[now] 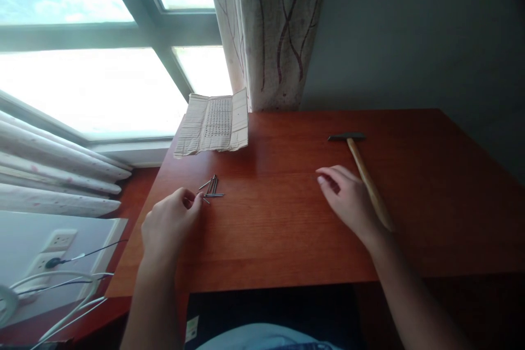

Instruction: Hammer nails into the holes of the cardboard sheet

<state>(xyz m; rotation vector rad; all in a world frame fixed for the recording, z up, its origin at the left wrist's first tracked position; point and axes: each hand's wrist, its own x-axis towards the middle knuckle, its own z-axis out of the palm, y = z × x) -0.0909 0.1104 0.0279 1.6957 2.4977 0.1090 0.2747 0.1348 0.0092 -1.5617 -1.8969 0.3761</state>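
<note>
My left hand (170, 224) is at the left of the wooden table, its thumb and forefinger pinched at the near side of a small pile of nails (213, 185). One nail lies crosswise at the thumb tip; the fingertips partly hide where they meet it. Past the pile, a creased piece of cardboard (219, 117) with rows of small dark holes sits at the table's far left corner. On the right, my right hand (346, 194) hovers with loosely bent fingers and holds nothing visible. Just beyond it lies a hammer (363, 169) with a wooden handle and dark metal head, partly behind the wrist.
The reddish-brown table (266, 229) ends at a front edge close to my body. A window and curtains (279, 27) stand behind and to the left. Cables (82, 284) run from a wall socket (61, 240) beside the table's left edge.
</note>
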